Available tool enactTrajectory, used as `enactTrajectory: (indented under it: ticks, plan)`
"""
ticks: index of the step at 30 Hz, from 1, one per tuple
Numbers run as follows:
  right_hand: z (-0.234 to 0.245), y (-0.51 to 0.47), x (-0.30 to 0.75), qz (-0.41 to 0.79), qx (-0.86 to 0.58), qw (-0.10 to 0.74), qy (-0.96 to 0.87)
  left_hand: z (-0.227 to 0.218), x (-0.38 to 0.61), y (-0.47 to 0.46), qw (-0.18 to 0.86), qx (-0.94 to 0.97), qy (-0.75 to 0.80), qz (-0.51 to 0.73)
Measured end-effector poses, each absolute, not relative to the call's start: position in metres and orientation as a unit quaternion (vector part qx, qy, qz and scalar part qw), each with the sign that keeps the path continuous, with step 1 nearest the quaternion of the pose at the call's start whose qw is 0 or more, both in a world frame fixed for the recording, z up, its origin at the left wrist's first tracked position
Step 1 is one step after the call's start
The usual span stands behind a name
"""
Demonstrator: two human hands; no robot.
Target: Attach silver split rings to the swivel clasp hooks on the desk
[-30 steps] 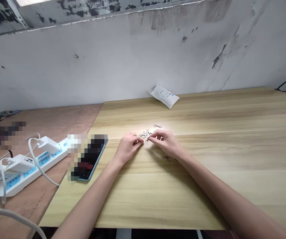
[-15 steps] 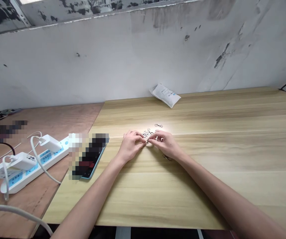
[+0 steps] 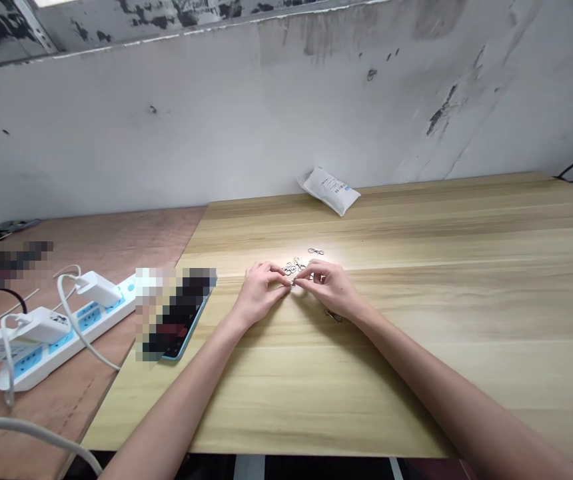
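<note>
My left hand [image 3: 260, 291] and my right hand [image 3: 330, 288] meet over the middle of the table, thumbs and index fingers pinching. Between the fingertips is a small metal key ring [image 3: 293, 284], mostly covered, so its exact shape is hard to make out. Just behind the fingers lies a little pile of metal rings and clasps [image 3: 291, 268], partly hidden by my right hand. One metal clasp [image 3: 316, 251] lies apart beyond the pile. Another clasp [image 3: 333, 315] rests under my right wrist.
A phone [image 3: 186, 320], partly pixelated, lies left of my left forearm. Farther left, a white power strip [image 3: 74, 340] carries plugged-in chargers and cables on a brown surface. A white packet [image 3: 330, 191] sits at the table's [image 3: 466, 280] back edge by the wall.
The view has shifted very slightly. Both hands keep the same pinch at nearly the same spot, and the pile and loose clasps look unmoved.
</note>
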State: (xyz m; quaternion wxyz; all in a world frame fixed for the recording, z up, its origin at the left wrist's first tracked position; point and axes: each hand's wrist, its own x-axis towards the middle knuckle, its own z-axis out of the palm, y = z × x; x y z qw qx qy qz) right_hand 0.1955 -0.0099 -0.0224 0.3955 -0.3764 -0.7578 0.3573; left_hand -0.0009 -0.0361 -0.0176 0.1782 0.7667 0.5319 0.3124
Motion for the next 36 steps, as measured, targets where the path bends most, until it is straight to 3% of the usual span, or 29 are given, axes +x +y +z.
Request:
enactTrajectory:
  ticks: [11, 20, 25, 32, 36]
  plan:
    - [-0.028, -0.005, 0.196, 0.385, -0.384, 0.440, -0.715, -0.012, 0.002, -0.037, 0.282, 0.716, 0.521, 0.370]
    - [-0.019, -0.010, 0.197, 0.315, -0.431, 0.406, -0.742, -0.005, 0.002, -0.039, 0.478, 0.587, 0.470, 0.454]
    - [-0.014, -0.023, 0.186, 0.335, -0.359, 0.365, -0.791, -0.005, 0.004, -0.039, 0.494, 0.569, 0.453, 0.477]
    - [-0.014, -0.028, 0.178, 0.410, -0.328, 0.388, -0.757, -0.007, 0.010, -0.043, 0.494, 0.552, 0.440, 0.507]
    - [-0.014, -0.030, 0.176, 0.391, -0.338, 0.401, -0.756, -0.005, 0.014, -0.044, 0.493, 0.540, 0.438, 0.522]
